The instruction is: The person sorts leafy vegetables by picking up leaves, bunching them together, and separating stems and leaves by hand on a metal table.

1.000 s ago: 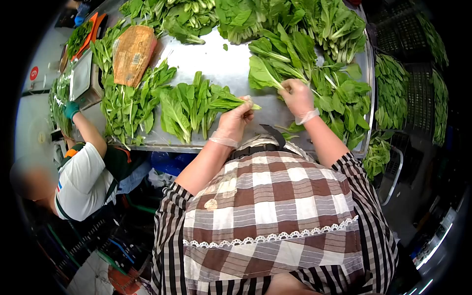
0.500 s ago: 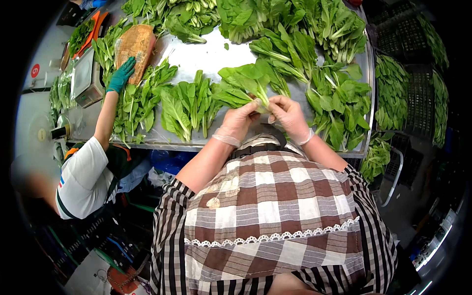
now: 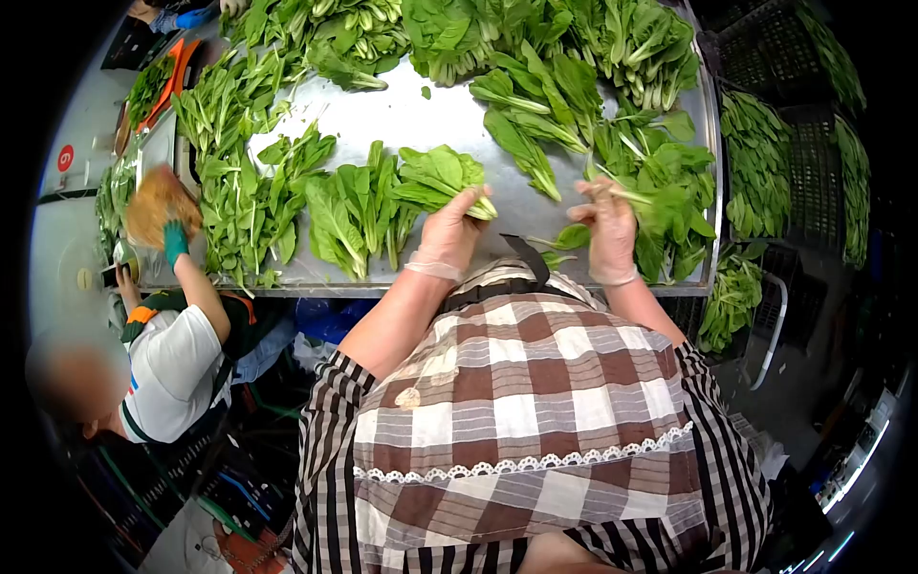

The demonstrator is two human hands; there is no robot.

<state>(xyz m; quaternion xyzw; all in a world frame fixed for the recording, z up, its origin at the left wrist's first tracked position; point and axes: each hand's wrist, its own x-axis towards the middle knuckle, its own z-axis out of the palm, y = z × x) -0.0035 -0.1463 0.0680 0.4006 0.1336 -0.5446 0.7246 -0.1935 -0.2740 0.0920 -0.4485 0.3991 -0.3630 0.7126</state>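
In the head view, my left hand [image 3: 448, 234] is closed around the pale stems of a small bunch of leafy greens [image 3: 442, 174], its leaves pointing up and left. My right hand [image 3: 612, 234] is raised apart from it, thumb and fingers pinching a leaf [image 3: 660, 203] by the stem; this leaf is smeared by motion. Both hands wear thin clear gloves. Just left of my right hand, loose leaves [image 3: 573, 236] lie near the table's front edge. A pile of greens [image 3: 669, 163] sits beyond and right of that hand.
Greens in heaps [image 3: 459, 38] line the far side of the metal table [image 3: 382, 110]. More bunches [image 3: 335, 215] lie to my left. A co-worker's green-gloved hand [image 3: 175, 241] touches a brown bag [image 3: 163, 206]. Crates of greens [image 3: 755, 163] stand at right.
My hands have parted: the right moved right with a leaf, the left slightly left with the bunch. Loose leaves now show near my right hand. The co-worker's bag moved left and nearer.
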